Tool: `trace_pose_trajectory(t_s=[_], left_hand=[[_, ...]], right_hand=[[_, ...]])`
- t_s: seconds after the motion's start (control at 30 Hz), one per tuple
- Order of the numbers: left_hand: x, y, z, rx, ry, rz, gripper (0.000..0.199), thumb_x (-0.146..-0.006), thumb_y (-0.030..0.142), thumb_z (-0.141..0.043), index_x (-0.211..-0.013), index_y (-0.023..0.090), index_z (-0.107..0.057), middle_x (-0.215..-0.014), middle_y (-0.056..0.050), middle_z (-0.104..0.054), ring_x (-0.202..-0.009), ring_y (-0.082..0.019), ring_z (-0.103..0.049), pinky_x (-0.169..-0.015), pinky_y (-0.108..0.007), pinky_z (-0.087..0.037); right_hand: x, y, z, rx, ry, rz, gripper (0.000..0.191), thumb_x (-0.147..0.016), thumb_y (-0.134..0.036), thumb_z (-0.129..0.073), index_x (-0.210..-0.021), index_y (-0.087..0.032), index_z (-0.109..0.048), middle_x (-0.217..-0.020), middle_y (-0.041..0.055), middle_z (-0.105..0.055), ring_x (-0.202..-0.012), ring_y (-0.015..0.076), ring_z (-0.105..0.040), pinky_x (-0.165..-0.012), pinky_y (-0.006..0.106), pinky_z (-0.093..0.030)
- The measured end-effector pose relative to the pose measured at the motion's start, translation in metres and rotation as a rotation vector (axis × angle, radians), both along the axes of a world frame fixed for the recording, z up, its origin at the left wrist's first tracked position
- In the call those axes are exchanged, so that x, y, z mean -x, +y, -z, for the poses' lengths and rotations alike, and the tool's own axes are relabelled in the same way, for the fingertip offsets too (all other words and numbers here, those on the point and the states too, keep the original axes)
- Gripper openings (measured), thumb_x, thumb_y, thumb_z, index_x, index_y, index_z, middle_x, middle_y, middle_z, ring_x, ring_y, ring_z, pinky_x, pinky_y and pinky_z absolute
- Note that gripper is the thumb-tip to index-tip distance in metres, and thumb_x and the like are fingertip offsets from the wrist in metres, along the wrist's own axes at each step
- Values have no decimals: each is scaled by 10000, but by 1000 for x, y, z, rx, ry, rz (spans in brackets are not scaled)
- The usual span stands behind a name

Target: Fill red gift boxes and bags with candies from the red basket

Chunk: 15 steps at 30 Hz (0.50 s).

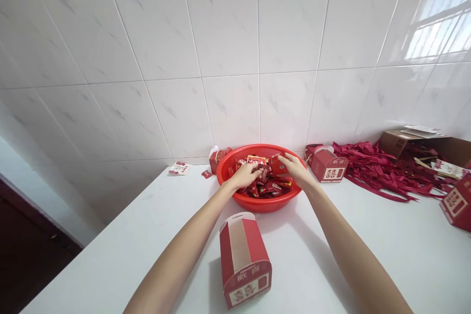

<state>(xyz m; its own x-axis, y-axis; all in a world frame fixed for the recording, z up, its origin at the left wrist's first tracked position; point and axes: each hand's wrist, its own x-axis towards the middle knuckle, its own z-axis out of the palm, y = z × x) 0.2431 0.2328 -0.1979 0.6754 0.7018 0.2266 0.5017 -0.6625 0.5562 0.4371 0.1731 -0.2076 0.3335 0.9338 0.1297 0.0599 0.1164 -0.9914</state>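
Observation:
A red plastic basket [272,204] holds a heap of wrapped candies [274,187], mostly red and dark red. Over its left half, my left hand [246,175] reaches in, its fingers closed at a dark red wrapped candy [263,172]; part of the fingertips is hidden. At the right side of the heap, my right hand [293,166] grips a shiny red candy packet [278,165] between thumb and fingers. Between my forearms stands a red gift box [253,240] with a beige stripe and a white handle edge on top.
Another red gift box [330,166] stands right of the basket, and one [217,158] sits partly behind it. Dark red ribbons [375,167] spread beside an open cardboard box [451,144]. A further red box [458,203] is at the right edge. Printed cards [180,169] lie left, near a small red packet [206,174]. A tiled wall [230,108] bounds the back.

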Motion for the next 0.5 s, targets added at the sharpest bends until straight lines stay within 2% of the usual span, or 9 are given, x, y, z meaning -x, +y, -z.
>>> trace_pose_trajectory(t_s=[0.1, 0.2, 0.3, 0.37, 0.43, 0.5], left_hand=[[1, 0, -2, -22, -123, -4, 291, -908, 379, -478, -692, 194, -542, -704, -21, -609, -695, -189, -551, -696, -293, -418], [2, -1, -3, -17, -174, -26, 291, -913, 373, -484, -705, 186, -566, -734, -33, -629, -731, -194, -562, -722, -302, -423], [2, -2, -3, 28, -247, 15, 269, -905, 378, -500, -755, 176, -595, -805, -48, -656, -780, -202, -582, -746, -310, -439], [2, -1, -1, 80, -285, 45, 284, -895, 412, -512, -766, 174, -596, -784, -40, -649, -751, -194, -577, -724, -307, -450], [2, 0, 0, 128, -307, 59, 303, -881, 445, -523, -763, 174, -589, -748, -31, -635, -720, -184, -569, -698, -300, -457], [2, 1, 0, 165, -311, 76, 312, -861, 465, -541, -751, 175, -574, -739, -30, -631, -719, -182, -574, -685, -294, -463]], right_hand=[[3, -5, -6, -57, -1, 7, 343, -786, -416, -668, -1038, -184, -684, -1140, 106, -708, -1032, 254, -673, -745, 329, -598], [4, -11, -10, -129, -48, 13, 411, -736, -473, -716, -1017, -173, -705, -1013, 92, -744, -993, 240, -689, -846, 340, -557], [4, -18, -13, -169, -92, -9, 463, -740, -534, -709, -1027, -172, -735, -1054, 98, -746, -1047, 256, -676, -902, 360, -532], [4, -21, -14, -185, -127, -57, 450, -774, -556, -673, -988, -169, -757, -1074, 97, -744, -1084, 279, -662, -935, 389, -520], [4, -22, -13, -207, -189, -96, 391, -774, -511, -686, -949, -171, -770, -1104, 98, -739, -1120, 299, -645, -978, 425, -500], [2, -20, -11, -226, -250, -118, 307, -715, -387, -744, -944, -184, -767, -1152, 91, -724, -1155, 300, -629, -1019, 442, -479]])
